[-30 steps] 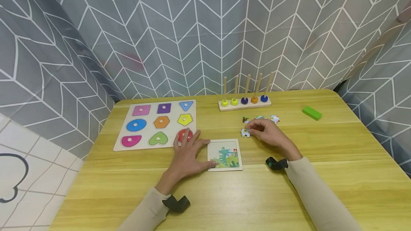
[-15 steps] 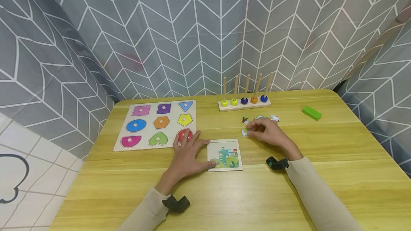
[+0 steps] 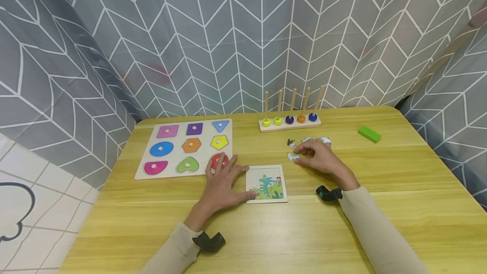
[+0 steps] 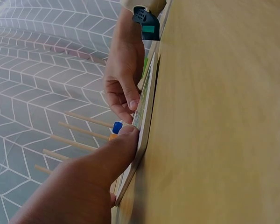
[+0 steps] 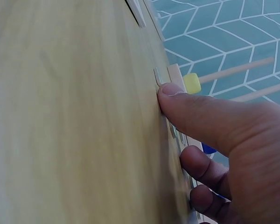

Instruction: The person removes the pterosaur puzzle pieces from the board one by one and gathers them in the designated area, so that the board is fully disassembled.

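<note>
My left hand (image 3: 222,184) spreads over the left side of a small dinosaur jigsaw tray (image 3: 285,185). Its thumb lies on the tray's lower left, its index finger touches the upper left corner, and another finger reaches over the red circle (image 3: 214,160). In the left wrist view the thumb presses the tray's edge (image 4: 148,112). Right of the tray, my right hand (image 3: 318,157) pinches a small blue-and-white jigsaw piece (image 3: 291,157) at the tabletop, partly hidden by the fingers. Several more jigsaw pieces (image 3: 291,142) lie just behind that hand.
At the left lies a shape board (image 3: 201,167) with knobbed coloured shapes. A peg stand (image 3: 272,128) with upright wooden rods and coloured beads stands at the back. A green block (image 3: 369,134) is at the back right. A patterned curtain (image 3: 243,33) hangs behind the table.
The pinched jigsaw piece has turned and shifted slightly under my right fingers, which moved a little. My left hand and the tray have stayed put.
</note>
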`<action>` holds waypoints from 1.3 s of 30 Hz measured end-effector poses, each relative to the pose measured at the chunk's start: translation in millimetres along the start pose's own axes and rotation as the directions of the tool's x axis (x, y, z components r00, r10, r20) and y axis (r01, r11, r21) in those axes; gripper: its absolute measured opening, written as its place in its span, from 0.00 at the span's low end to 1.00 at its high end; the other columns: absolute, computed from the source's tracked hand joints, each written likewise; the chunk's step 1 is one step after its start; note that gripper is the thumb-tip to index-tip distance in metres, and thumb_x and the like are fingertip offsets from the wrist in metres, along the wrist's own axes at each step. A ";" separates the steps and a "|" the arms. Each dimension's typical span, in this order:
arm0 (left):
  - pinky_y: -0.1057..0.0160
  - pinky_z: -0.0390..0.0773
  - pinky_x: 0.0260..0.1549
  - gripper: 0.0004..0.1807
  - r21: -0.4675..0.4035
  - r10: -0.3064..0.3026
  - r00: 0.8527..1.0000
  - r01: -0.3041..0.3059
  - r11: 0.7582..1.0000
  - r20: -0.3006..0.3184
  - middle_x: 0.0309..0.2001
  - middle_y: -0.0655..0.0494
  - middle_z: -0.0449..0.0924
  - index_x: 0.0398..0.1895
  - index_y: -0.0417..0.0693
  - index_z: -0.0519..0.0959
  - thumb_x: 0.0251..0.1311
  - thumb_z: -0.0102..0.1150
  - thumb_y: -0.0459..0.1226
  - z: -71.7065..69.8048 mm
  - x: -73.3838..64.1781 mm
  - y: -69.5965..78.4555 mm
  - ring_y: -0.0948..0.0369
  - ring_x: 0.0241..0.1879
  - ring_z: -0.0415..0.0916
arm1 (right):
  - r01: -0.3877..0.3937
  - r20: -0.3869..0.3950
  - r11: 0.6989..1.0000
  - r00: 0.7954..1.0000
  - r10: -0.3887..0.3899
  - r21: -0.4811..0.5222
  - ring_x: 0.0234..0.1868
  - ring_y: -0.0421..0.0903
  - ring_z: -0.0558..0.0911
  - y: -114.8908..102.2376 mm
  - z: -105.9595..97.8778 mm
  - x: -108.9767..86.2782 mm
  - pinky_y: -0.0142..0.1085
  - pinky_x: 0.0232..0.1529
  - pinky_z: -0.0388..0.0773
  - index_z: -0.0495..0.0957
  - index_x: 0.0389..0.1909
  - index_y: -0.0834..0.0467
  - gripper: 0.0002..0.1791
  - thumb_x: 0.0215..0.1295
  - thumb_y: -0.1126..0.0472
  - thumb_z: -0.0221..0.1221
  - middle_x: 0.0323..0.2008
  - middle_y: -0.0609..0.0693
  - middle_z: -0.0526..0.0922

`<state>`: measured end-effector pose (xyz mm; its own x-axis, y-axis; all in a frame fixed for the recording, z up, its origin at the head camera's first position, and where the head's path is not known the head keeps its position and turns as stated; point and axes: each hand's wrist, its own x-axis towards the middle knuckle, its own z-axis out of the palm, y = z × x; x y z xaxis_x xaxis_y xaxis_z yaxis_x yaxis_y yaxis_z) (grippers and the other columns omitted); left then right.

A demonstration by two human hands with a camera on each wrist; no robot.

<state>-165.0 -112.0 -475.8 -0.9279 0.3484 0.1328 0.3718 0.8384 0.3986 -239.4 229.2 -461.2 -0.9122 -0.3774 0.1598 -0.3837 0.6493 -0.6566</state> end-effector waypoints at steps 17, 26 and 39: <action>0.33 0.29 0.74 0.42 0.007 0.000 1.000 -0.001 1.000 0.004 0.80 0.51 0.57 0.67 0.69 0.75 0.49 0.60 0.72 -0.4 0.3 -0.1 0.44 0.83 0.37 | -0.011 0.000 1.000 1.000 0.011 0.017 0.40 0.47 0.71 -3.1 0.4 1.8 0.38 0.44 0.66 0.86 0.44 0.55 0.13 0.60 0.59 0.73 0.37 0.51 0.82; 0.34 0.27 0.74 0.42 0.019 -0.010 0.999 0.010 1.000 0.035 0.81 0.53 0.55 0.68 0.71 0.73 0.49 0.58 0.73 -0.5 1.0 -1.4 0.45 0.83 0.34 | 0.074 0.102 0.996 0.992 -0.079 0.054 0.39 0.47 0.73 -31.3 8.9 3.1 0.39 0.42 0.68 0.86 0.47 0.55 0.14 0.60 0.60 0.72 0.38 0.50 0.83; 0.35 0.25 0.75 0.43 0.030 -0.006 0.999 0.005 1.000 0.053 0.82 0.53 0.53 0.69 0.72 0.72 0.50 0.56 0.74 -1.2 1.9 -1.8 0.45 0.83 0.33 | 0.194 0.284 0.980 0.938 -0.196 0.037 0.43 0.43 0.75 -69.5 31.8 0.8 0.41 0.47 0.60 0.87 0.49 0.49 0.15 0.60 0.56 0.72 0.39 0.43 0.84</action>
<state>-167.4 -113.4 -475.2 -0.9274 0.3649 0.0820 0.3682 0.8523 0.3716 -208.9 162.7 -438.9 -0.7397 -0.6694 0.0694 -0.5475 0.5387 -0.6403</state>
